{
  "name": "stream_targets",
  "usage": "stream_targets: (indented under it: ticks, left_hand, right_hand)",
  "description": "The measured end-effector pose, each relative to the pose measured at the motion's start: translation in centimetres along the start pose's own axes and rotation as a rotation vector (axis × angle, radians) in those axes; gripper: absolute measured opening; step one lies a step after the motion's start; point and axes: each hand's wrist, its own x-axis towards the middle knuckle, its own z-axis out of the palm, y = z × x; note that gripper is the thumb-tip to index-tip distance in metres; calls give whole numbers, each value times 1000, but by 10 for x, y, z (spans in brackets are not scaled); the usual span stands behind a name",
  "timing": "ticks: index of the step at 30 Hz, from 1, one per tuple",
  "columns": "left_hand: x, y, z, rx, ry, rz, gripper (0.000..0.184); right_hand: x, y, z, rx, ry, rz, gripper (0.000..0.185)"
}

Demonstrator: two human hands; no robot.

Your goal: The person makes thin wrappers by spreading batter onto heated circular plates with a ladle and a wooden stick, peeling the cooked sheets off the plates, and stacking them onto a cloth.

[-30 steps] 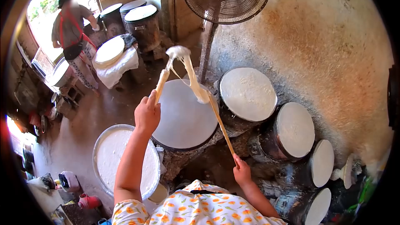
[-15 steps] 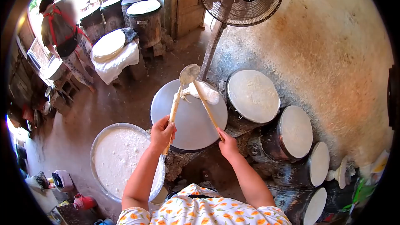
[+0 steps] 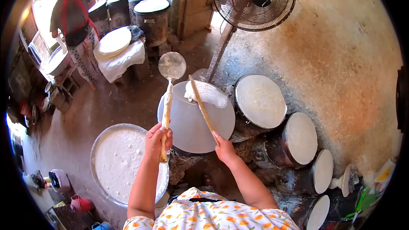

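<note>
My left hand [image 3: 158,139] grips the pale, batter-smeared handle of a ladle [image 3: 172,65], its round metal bowl raised past the far-left rim of a round steaming drum [image 3: 196,123]. In my right hand [image 3: 224,148] is a thin wooden stick [image 3: 202,107], slanting up and left over the drum's smooth pale top. A plump white bundle [image 3: 208,94], perhaps wet cloth or dough, lies against the stick near its far end; whether it is fastened there I cannot tell. Left of the drum stands a wide metal basin [image 3: 94,162] of lumpy white batter [image 3: 121,162].
More drums with whitish tops [image 3: 261,101] curve along the right wall. A standing fan [image 3: 254,1] rises behind. At the far left a person [image 3: 76,21] stands near a cloth-covered stand [image 3: 121,61] with a round white stack. A red pail [image 3: 81,203] sits at lower left.
The ladle has swung left and up, away from the stick's tip. My right hand has shifted slightly left with the stick. The person at far left has changed posture.
</note>
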Motion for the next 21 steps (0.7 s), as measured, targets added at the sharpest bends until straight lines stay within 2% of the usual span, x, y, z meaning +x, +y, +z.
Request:
stream_targets:
  ticks: [1,3,7,8,9,11,12,14,15,17,19,21]
  left_hand:
    - [-1,0,-1,0,2,3,27]
    - [-1,-2,-2,237,112,-51,21]
    - [-1,-15,-7,305,122,-82,16]
    - [-2,-16,-5,300,143,-87,16]
    - [-3,-19,-5,299,151,-84,16]
    - [-1,-25,-7,358,154,-79,18]
    - [-2,-22,-9,361,159,-78,18]
    - [-2,-14,-12,-19,21,-175,25]
    - [-3,-13,-9,-16,23,-173,25]
    - [-9,-8,-4,-323,-94,-46,32]
    - [-13,-1,3,-255,-65,-11,33]
    - [-14,1,4,-6,37,44,32]
  right_hand:
    - [-2,-2,2,0,-2,-3,57]
    - [-16,-7,4,-60,-70,22,57]
    - [-46,5,-13,-16,-99,5,55]
    - [-46,9,-25,-31,-59,-38,54]
    - [-44,21,-29,-86,1,28,55]
    - [-25,43,-32,21,191,123,56]
    - [-13,46,-31,25,186,121,56]
    - [15,43,-30,195,78,55,60]
    - [22,37,-24,127,-3,-29,60]
    - [22,8,-18,46,-151,44,59]
    - [5,4,-19,35,-189,13,58]
    - [-17,3,-25,21,-231,-20,57]
